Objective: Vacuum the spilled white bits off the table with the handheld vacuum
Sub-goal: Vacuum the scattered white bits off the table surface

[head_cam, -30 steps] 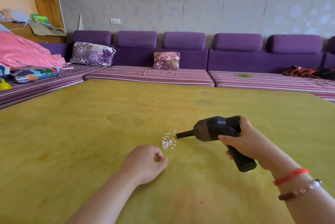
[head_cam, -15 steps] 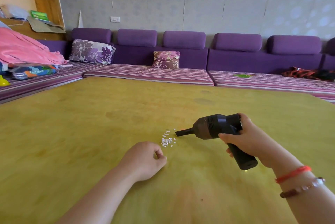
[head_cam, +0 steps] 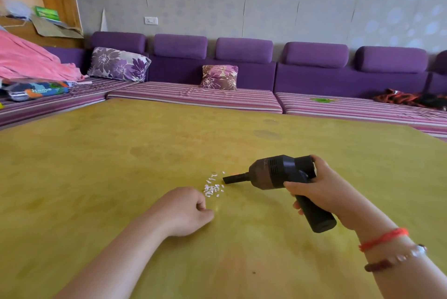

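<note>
A small heap of white bits point(head_cam: 213, 186) lies on the yellow table point(head_cam: 96, 177) near its middle. My right hand point(head_cam: 316, 187) grips the handle of a black handheld vacuum point(head_cam: 278, 175). Its narrow nozzle points left, with the tip just right of the bits and close to the tabletop. My left hand point(head_cam: 186, 210) rests on the table just in front of the bits, fingers curled into a loose fist that holds nothing.
A purple sofa point(head_cam: 242, 80) with striped seats wraps round the far and left sides of the table. Two flowered cushions point(head_cam: 118, 63) lie on it, with a pink blanket point(head_cam: 31, 61) at the left and dark cloth point(head_cam: 408, 99) at the right.
The vacuum nozzle has crept slightly left toward the bits. The heap and my left hand look the same.
</note>
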The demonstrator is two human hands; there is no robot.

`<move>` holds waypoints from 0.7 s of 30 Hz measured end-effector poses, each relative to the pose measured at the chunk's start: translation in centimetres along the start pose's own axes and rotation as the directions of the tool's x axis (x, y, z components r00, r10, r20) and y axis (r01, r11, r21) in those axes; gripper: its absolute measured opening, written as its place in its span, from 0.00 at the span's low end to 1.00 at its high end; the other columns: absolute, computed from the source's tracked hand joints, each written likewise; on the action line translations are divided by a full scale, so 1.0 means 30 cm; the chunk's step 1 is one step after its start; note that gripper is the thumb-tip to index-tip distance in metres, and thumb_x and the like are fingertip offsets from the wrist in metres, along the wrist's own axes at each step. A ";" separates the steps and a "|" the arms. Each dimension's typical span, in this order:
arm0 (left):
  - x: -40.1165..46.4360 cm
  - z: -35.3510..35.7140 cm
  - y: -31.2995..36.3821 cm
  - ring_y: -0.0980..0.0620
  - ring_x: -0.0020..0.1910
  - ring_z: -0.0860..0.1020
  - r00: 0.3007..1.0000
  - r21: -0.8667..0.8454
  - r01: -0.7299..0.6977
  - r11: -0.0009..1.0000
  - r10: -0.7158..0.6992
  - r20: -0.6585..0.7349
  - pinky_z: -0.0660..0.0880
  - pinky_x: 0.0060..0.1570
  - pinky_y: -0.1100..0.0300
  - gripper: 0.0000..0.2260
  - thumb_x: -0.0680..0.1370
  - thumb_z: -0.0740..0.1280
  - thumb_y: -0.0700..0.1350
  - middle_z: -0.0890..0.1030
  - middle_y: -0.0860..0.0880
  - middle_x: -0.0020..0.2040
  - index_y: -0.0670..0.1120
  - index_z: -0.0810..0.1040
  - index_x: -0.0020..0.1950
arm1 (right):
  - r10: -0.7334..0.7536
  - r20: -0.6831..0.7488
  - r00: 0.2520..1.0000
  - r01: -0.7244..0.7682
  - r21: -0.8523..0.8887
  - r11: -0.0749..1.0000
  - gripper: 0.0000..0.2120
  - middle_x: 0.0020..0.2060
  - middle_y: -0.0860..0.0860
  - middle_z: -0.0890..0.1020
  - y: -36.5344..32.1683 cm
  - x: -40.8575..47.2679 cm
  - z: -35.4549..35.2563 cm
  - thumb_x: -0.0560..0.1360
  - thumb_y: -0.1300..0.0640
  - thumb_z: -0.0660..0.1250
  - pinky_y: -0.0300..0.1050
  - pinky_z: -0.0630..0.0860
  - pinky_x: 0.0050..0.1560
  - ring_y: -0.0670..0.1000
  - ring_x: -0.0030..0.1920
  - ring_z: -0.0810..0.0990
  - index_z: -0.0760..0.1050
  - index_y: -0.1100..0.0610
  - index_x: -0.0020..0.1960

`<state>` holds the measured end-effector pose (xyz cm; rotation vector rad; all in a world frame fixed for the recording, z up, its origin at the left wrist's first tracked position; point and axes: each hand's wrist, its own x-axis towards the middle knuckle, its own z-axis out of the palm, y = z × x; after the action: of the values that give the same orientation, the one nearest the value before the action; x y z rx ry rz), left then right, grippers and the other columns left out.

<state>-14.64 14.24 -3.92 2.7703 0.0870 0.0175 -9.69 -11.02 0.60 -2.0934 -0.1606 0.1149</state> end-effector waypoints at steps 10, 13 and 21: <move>-0.004 -0.004 -0.006 0.52 0.28 0.62 1.000 0.000 -0.014 1.000 0.014 0.020 0.58 0.30 0.58 0.18 0.73 0.63 0.50 0.64 0.50 0.25 0.47 0.63 0.26 | 0.012 0.019 1.000 -0.012 -0.030 0.999 0.24 0.44 0.57 0.80 -0.013 -0.014 -0.014 0.71 0.63 0.70 0.46 0.79 0.29 0.53 0.30 0.83 0.62 0.52 0.61; -0.004 -0.007 -0.005 0.52 0.27 0.64 1.000 -0.018 -0.013 1.000 0.014 0.027 0.59 0.29 0.58 0.17 0.72 0.63 0.49 0.65 0.50 0.25 0.47 0.65 0.25 | 0.005 0.011 1.000 -0.004 -0.040 0.999 0.21 0.43 0.57 0.80 -0.017 -0.015 -0.013 0.71 0.63 0.70 0.46 0.79 0.29 0.53 0.30 0.83 0.64 0.52 0.58; 0.000 0.001 -0.014 0.50 0.28 0.62 0.999 -0.038 -0.020 0.999 0.022 0.037 0.58 0.30 0.59 0.16 0.71 0.63 0.49 0.64 0.51 0.24 0.47 0.64 0.25 | -0.007 -0.004 1.000 0.007 -0.039 0.999 0.20 0.43 0.56 0.80 -0.019 -0.016 -0.003 0.70 0.63 0.70 0.44 0.78 0.26 0.51 0.28 0.82 0.65 0.51 0.56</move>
<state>-14.65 14.62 -4.11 2.7324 0.0474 -0.0272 -10.18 -10.89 1.13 -2.1319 -0.1689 0.1033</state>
